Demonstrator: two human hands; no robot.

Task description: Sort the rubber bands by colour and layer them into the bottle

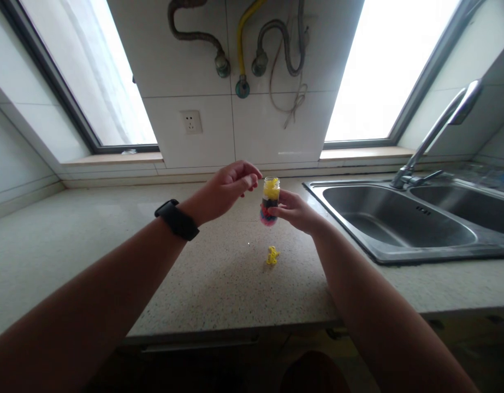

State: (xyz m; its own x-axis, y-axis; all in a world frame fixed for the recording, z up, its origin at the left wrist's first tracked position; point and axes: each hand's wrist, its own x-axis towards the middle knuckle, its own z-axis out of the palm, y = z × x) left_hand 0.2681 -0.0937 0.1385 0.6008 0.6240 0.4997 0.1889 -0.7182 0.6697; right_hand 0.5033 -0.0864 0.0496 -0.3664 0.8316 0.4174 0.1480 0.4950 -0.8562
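Observation:
My right hand (pixel 295 213) grips a small clear jar (pixel 270 191) above the counter, thumb in front and fingers behind. The jar has no lid and stands nearly upright. Bits in coloured layers fill it: yellow on top, then black, red, blue and pink. My left hand (pixel 227 188) hovers just left of the jar's mouth, apart from it. Its fingers are curled in toward the thumb, and whatever they may hold is hidden. Below the jar, a little heap of yellow pieces (pixel 272 255) rests on the counter; their exact kind is too small to tell.
The speckled pale counter (pixel 211 295) runs along a tiled wall with a socket (pixel 191 121) and pipes (pixel 242 54). A steel double sink (pixel 358 240) with a tall tap (pixel 432 131) lies to the right. A black watch (pixel 177 220) is on my left wrist.

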